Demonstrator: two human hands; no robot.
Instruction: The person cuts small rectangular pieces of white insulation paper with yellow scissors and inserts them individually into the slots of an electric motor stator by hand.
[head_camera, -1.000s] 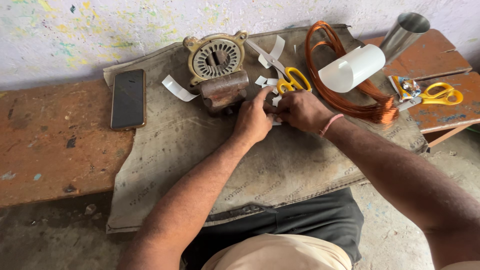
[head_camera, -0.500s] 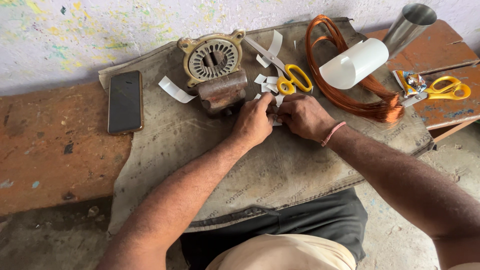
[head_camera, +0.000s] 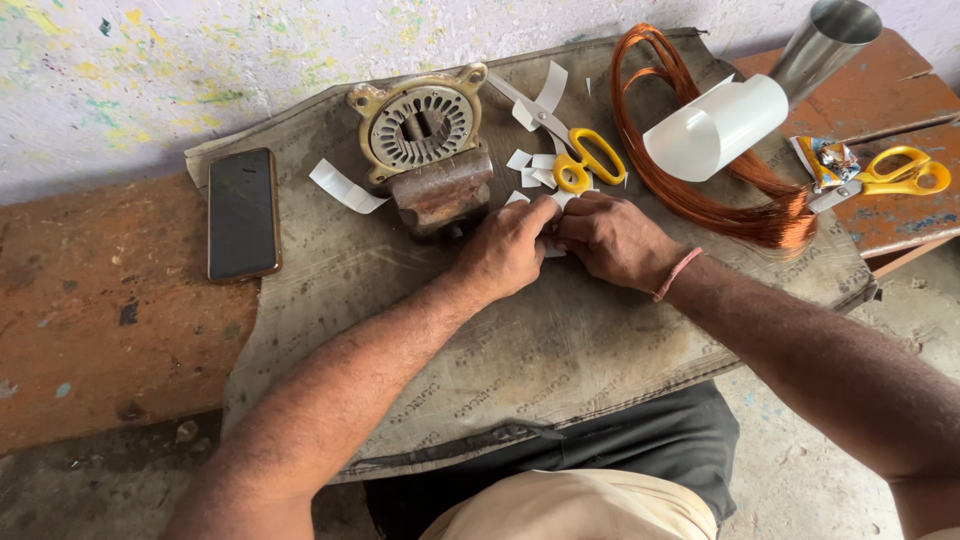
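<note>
Left hand (head_camera: 510, 245) and right hand (head_camera: 612, 235) meet fingertip to fingertip on the grey cloth (head_camera: 560, 340), both pinched closed on 1 small white paper strip (head_camera: 552, 248). Strip sits just below the yellow scissors (head_camera: 588, 160), right of the motor stator (head_camera: 425, 135). Phone (head_camera: 242, 213) lies well left.

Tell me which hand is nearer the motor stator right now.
Left. The left hand lies just below and right of the motor stator, almost at its rusty base. The right hand is further right, under the yellow scissors.
</note>
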